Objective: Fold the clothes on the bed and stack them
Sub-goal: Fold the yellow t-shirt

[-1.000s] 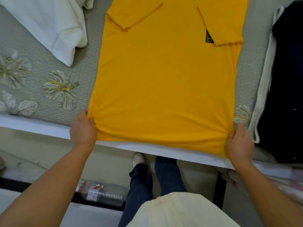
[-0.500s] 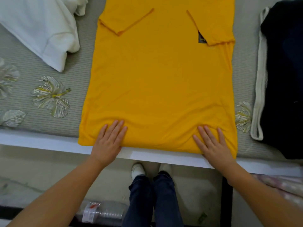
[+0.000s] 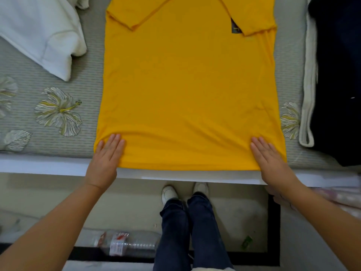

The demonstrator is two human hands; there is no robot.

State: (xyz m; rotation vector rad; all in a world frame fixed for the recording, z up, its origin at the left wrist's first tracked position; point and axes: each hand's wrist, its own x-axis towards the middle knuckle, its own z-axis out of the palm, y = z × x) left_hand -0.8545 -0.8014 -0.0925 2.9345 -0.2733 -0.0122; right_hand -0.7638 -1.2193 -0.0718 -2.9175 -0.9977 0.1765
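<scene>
A white garment (image 3: 42,34) lies at far left on the bed (image 3: 29,106). Your left hand (image 3: 106,156) and right hand (image 3: 268,157) rest flat, fingers together, gripping nothing, on the hem corners of the yellow T-shirt (image 3: 187,90). It stretches lengthwise away from you, smooth, sleeves folded inward; dark clothes (image 3: 338,79) lie right.
</scene>
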